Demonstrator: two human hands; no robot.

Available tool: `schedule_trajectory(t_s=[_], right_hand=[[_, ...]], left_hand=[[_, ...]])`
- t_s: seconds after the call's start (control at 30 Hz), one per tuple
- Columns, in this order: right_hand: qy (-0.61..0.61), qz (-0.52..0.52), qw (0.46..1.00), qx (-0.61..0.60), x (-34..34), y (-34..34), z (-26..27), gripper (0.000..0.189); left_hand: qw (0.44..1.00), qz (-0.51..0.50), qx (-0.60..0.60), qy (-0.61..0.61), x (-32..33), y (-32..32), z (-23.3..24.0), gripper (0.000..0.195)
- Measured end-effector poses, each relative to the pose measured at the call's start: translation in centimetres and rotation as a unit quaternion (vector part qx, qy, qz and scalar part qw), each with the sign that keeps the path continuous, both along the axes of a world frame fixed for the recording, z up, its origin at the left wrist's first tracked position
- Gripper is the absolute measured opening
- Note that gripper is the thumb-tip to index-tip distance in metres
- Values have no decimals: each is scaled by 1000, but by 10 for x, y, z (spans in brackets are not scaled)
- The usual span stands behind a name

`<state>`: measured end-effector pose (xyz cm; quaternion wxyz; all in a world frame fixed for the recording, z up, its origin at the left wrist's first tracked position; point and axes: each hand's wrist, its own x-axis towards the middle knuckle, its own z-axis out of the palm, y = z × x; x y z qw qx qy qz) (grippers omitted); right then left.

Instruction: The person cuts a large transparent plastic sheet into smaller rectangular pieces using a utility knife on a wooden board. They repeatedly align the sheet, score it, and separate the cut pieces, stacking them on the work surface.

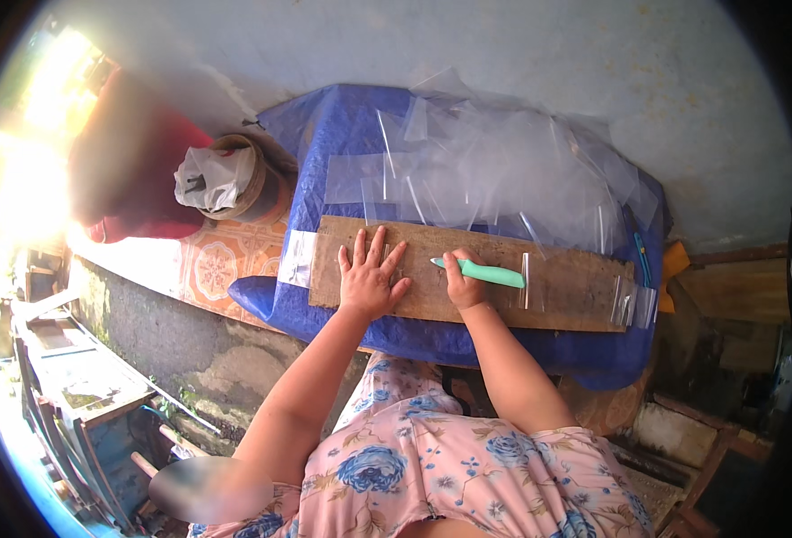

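A long, worn wooden board lies on a blue tarpaulin in front of me. My left hand rests flat on the board's left part, fingers spread, over what looks like clear plastic film. Around a mint-green knife my right hand is closed, just above the middle of the board; the narrow tip points left. Clear plastic with a shiny seam lies on the wood right of that hand. Shiny clear plastic sticks out past the left end, and more plastic pieces overlap the right end.
Behind the board spreads a heap of clear plastic pieces against a pale wall. A blue slim tool lies right of the heap. At left, a bucket holding a white plastic bag stands on patterned floor tiles.
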<state>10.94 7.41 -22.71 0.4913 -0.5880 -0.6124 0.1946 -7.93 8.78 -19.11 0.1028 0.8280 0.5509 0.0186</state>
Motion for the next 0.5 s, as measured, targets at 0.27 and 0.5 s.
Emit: schedule_trajectory(t_s=[0.27, 0.5], right_hand=[[-7, -5, 1000, -27, 10, -8, 4, 23], [-10, 34, 999, 12, 18, -10, 4, 23]], left_hand=[[1000, -3, -8, 9, 2, 1, 4, 61], [1000, -7, 6, -4, 2, 0, 3, 61]])
